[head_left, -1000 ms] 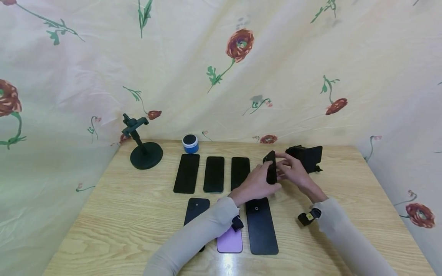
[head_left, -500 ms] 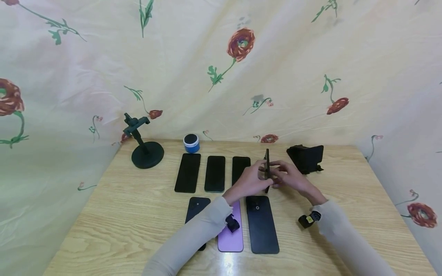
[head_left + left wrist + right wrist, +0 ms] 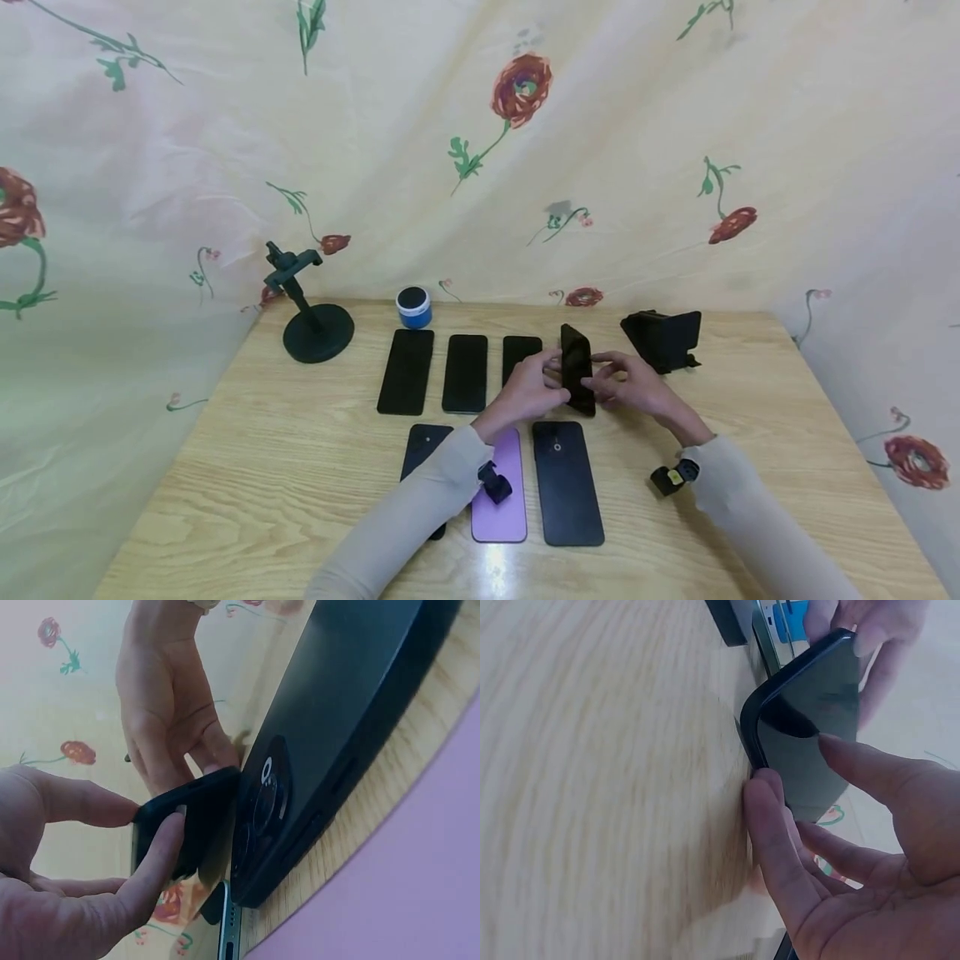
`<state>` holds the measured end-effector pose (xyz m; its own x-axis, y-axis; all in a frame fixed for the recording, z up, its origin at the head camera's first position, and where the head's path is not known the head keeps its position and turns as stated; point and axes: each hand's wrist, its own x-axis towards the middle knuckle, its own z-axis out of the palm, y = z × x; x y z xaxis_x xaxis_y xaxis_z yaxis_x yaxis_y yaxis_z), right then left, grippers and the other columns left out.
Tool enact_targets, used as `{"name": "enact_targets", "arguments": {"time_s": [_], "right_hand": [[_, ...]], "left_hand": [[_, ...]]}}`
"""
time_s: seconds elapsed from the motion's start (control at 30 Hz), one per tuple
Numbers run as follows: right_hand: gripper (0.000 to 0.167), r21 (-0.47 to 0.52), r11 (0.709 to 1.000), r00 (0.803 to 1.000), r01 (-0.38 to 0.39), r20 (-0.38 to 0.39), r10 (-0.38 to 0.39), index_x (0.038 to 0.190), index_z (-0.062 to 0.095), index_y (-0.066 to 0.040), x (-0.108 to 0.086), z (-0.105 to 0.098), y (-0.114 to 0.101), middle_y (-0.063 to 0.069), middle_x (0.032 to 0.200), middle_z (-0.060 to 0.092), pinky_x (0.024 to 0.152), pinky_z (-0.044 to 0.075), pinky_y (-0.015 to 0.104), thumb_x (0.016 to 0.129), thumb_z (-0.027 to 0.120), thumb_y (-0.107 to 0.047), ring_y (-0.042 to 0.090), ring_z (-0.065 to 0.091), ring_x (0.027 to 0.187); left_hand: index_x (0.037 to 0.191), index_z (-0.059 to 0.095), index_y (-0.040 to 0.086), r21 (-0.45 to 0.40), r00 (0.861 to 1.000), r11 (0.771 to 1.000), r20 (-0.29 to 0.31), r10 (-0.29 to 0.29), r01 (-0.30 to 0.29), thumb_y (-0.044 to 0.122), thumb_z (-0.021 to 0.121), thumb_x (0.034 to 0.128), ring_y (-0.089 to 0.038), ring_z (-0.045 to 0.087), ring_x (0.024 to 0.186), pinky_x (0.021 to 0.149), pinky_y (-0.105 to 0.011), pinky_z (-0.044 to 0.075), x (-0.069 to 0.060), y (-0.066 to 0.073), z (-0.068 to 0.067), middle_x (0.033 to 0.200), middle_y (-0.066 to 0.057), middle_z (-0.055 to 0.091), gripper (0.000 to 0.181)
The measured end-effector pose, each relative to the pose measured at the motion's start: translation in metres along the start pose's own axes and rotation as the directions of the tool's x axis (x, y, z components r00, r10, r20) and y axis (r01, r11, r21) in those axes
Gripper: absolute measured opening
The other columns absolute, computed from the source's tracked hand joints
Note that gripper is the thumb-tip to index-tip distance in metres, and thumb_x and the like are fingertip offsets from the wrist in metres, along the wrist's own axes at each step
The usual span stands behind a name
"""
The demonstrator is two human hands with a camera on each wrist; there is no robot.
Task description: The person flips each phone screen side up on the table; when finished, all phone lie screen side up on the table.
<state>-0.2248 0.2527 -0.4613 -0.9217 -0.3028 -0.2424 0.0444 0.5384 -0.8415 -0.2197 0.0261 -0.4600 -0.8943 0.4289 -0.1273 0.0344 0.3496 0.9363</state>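
Between my two hands a black smartphone (image 3: pixel 577 371) stands tilted on its edge, dark screen facing me, at the right end of the back row. My left hand (image 3: pixel 531 388) pinches its left side between thumb and fingers; the left wrist view shows the grip on the phone (image 3: pixel 196 819) up close. On the other side, my right hand (image 3: pixel 632 387) holds the right edge. In the right wrist view its thumb touches the phone's screen (image 3: pixel 810 761) and its fingers curl at the lower edge. Just in front lies a dark phone (image 3: pixel 568 483), camera side up.
Three black phones lie behind the left arm, including the leftmost phone (image 3: pixel 406 372). A purple phone (image 3: pixel 500 517) lies partly under that arm. A round-based phone stand (image 3: pixel 318 333), a blue-and-white jar (image 3: pixel 413 307) and a black folding stand (image 3: pixel 663 340) line the back.
The phone has turned from showing its back, through edge-on, to showing its screen. It has shifted slightly left, and my left hand with it. The phones on the table stay put.
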Motion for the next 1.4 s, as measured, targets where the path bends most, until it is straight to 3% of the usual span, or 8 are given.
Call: {"name": "enact_targets", "arguments": {"time_s": [0.47, 0.77, 0.97, 1.2, 1.4], "right_hand": [[0.079, -0.076, 0.997, 0.999, -0.027, -0.031, 0.025, 0.156, 0.037, 0.008, 0.001, 0.000, 0.000, 0.027, 0.118, 0.064, 0.074, 0.062, 0.032, 0.095, 0.078, -0.021, 0.021, 0.076, 0.085], [0.081, -0.181, 0.983, 0.998, -0.033, -0.053, 0.024, 0.154, 0.040, 0.009, -0.001, -0.004, -0.004, 0.026, 0.117, 0.067, 0.073, 0.055, 0.026, 0.092, 0.081, -0.025, 0.019, 0.076, 0.078], [0.082, -0.224, 0.973, 0.997, -0.045, -0.071, 0.030, 0.153, 0.041, 0.008, -0.001, -0.005, -0.001, 0.024, 0.116, 0.068, 0.077, 0.051, 0.025, 0.091, 0.082, -0.027, 0.016, 0.074, 0.076], [0.083, -0.231, 0.972, 0.996, -0.047, -0.089, 0.027, 0.153, 0.042, 0.007, -0.002, -0.005, 0.002, 0.024, 0.116, 0.068, 0.079, 0.050, 0.028, 0.089, 0.084, -0.025, 0.017, 0.074, 0.073], [0.083, -0.253, 0.967, 0.994, -0.035, -0.108, 0.008, 0.153, 0.043, 0.006, -0.004, -0.006, 0.005, 0.024, 0.115, 0.069, 0.081, 0.050, 0.030, 0.089, 0.084, -0.025, 0.016, 0.074, 0.072]], "left_hand": [[0.154, 0.047, 0.001, 0.055, 0.998, 0.996, -0.012, -0.066, 0.067, -0.001, 0.078, 0.0882, -0.023, 0.074, 0.105, 0.074, -0.026, 0.061, 0.005, -0.005, -0.002, 0.127, -0.015, 0.066, 0.072], [0.150, 0.051, -0.002, 0.201, 0.997, 0.977, -0.034, -0.063, 0.069, 0.002, 0.077, 0.0895, -0.018, 0.073, 0.102, 0.086, -0.024, 0.059, 0.008, 0.000, 0.004, 0.122, -0.015, 0.070, 0.066], [0.146, 0.055, -0.003, 0.335, 0.997, 0.940, -0.055, -0.047, 0.062, 0.006, 0.078, 0.0885, -0.015, 0.068, 0.095, 0.086, -0.026, 0.057, 0.009, 0.005, 0.009, 0.118, -0.013, 0.071, 0.062], [0.136, 0.063, -0.004, 0.468, 0.997, 0.882, -0.065, -0.037, 0.063, 0.008, 0.078, 0.0860, -0.023, 0.064, 0.113, 0.097, -0.033, 0.054, 0.010, 0.012, 0.011, 0.125, -0.014, 0.069, 0.054], [0.144, 0.058, -0.004, 0.421, 0.995, 0.902, -0.038, -0.089, 0.097, 0.006, 0.079, 0.0864, -0.017, 0.065, 0.105, 0.092, -0.030, 0.057, 0.014, 0.014, 0.010, 0.130, -0.013, 0.069, 0.062]]}}
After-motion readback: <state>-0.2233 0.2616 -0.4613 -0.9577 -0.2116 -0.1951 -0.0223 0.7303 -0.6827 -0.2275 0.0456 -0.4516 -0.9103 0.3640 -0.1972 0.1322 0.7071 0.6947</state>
